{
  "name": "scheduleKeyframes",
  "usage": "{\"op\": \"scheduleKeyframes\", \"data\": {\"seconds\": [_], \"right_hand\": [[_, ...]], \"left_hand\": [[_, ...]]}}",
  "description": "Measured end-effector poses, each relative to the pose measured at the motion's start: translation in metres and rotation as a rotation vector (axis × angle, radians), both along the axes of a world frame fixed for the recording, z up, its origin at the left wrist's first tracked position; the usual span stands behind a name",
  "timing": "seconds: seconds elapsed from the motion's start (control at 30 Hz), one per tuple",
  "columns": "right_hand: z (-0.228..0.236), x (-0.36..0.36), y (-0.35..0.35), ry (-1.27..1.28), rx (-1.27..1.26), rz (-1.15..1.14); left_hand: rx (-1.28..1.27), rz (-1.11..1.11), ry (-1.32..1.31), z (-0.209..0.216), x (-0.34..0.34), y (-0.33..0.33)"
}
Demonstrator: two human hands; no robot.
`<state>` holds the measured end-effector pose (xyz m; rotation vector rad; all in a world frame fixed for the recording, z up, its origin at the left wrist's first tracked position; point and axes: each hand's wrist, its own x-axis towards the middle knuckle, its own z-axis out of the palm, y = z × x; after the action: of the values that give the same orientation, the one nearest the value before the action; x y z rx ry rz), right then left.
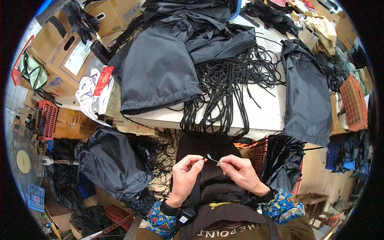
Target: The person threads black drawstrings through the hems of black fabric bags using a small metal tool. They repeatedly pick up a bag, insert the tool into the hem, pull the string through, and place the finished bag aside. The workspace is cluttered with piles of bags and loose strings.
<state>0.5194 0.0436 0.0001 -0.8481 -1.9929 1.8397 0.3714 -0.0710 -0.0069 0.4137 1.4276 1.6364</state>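
Note:
In front of my dark apron [220, 180], my two hands are close together. My right hand [240, 171] pinches a small thin metal piece with a looped end [211, 158], perhaps a pin or a threading needle; its exact kind is too small to tell. The loop points toward my left hand [186, 174], whose thumb and forefinger are pressed together just beside it. What they hold, if anything, I cannot make out. Beyond my hands, black drawstring cords [230, 88] lie tangled on the white table [260, 114] and hang over its front edge.
A black fabric bag [158, 72] lies on the table's left, another [306, 96] hangs over its right edge. Lower left is a further black bag [114, 164] beside a fan [24, 160]. Cardboard boxes [56, 52] and an orange basket [354, 102] stand at the sides.

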Motion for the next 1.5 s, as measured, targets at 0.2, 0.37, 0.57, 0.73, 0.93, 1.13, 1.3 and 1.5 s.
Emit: {"op": "scheduleKeyframes", "data": {"seconds": [0.2,0.37,0.57,0.73,0.93,1.13,1.3,1.5], "right_hand": [[-0.002,0.0,0.001,-0.017,0.044,0.056],[0.003,-0.003,0.001,-0.05,0.1,0.098],[0.002,-0.005,0.002,0.042,0.335,0.124],[0.005,-0.006,-0.003,0.054,0.593,0.194],[0.041,-0.001,-0.031,0.458,0.886,0.551],[0.046,-0.027,-0.033,0.478,0.442,0.901],[0.064,-0.011,-0.006,0.441,0.117,0.534],[0.074,-0.008,0.028,0.539,0.279,0.613]], "left_hand": [[-0.007,-0.027,0.096,-0.007,0.001,-0.001],[-0.037,-0.05,0.089,-0.005,0.001,-0.002],[-0.027,-0.158,-0.205,0.007,-0.005,-0.005],[0.094,0.008,0.296,-0.007,-0.006,0.006],[-0.052,0.326,0.567,-0.026,-0.046,0.03],[-0.029,-0.087,0.049,-0.02,-0.01,0.062],[0.245,0.238,-0.635,0.0,-0.065,0.134],[0.223,0.465,-0.208,0.007,-0.071,0.14]]}}
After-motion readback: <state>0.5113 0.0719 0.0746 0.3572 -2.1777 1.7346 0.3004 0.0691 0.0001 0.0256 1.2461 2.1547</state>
